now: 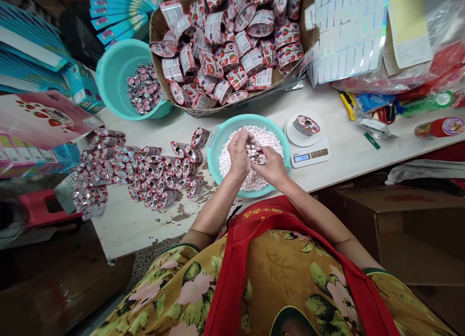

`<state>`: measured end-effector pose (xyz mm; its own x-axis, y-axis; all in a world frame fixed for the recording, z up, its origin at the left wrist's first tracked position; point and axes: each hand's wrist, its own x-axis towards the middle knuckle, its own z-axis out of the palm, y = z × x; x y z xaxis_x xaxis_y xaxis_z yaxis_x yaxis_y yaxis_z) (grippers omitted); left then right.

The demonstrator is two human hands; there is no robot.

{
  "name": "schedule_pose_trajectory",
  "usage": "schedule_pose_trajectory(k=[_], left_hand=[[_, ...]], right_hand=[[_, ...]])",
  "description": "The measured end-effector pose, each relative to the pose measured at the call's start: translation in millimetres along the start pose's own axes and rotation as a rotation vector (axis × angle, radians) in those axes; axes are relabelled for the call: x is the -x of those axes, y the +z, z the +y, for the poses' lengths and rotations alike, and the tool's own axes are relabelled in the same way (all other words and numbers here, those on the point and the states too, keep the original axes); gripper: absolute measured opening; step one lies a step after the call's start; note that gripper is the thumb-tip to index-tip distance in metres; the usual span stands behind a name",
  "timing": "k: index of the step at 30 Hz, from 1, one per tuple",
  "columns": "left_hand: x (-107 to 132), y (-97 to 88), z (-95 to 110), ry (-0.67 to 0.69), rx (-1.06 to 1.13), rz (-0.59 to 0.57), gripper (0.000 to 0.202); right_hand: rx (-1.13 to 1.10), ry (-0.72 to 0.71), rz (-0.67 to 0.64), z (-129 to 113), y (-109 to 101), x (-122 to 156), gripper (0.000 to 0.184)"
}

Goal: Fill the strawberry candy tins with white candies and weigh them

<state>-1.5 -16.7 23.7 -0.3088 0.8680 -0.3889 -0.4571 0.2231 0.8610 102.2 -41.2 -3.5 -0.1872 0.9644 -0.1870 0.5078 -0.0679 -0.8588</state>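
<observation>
Both hands are together over a turquoise basin of small white candies. My left hand is cupped, its fingers curled around a little heap of the candies. My right hand grips a small oval container with a red strawberry print, tilted against the left hand's candies; the fingers partly cover it. To the right, another strawberry-print container stands on the round plate of a white digital scale, whose display is lit.
A cardboard box heaped with printed containers stands behind the basin. At left are a turquoise tub of small metallic caps, a cluster of containers and pink and blue cartons. Tape and sticker sheets lie at right.
</observation>
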Motion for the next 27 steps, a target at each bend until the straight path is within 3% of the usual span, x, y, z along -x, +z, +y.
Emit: schedule_pose_trajectory(k=[7,13,17,20,23,25,27], left_hand=[[-1,-1.6,-2,0.027,-0.027,0.036,0.045],[5,-8.0,5,-0.073,-0.113,-0.084,0.049],[-12,-32.6,25,-0.052,-0.023,0.041,0.037],[-33,-58.3,22,-0.269,-0.021,0.149,0.025],[-40,-74.8,4,-0.518,-0.045,0.197,0.016],[-37,-76.8,-7,-0.563,-0.1,0.18,0.01],[-32,-71.9,-13,-0.594,-0.208,0.069,0.003]], right_hand=[[-0.113,-0.041,0.041,1,5,5,0.028],[-0.115,-0.018,0.002,2,7,10,0.03],[-0.213,-0.106,-0.065,3,0,22,0.033],[-0.294,-0.115,-0.104,7,-9,36,0.034],[-0.364,-0.087,-0.117,17,-21,52,0.035],[-0.407,-0.054,-0.091,26,-31,63,0.036],[-0.445,0.003,-0.042,36,-43,73,0.039]])
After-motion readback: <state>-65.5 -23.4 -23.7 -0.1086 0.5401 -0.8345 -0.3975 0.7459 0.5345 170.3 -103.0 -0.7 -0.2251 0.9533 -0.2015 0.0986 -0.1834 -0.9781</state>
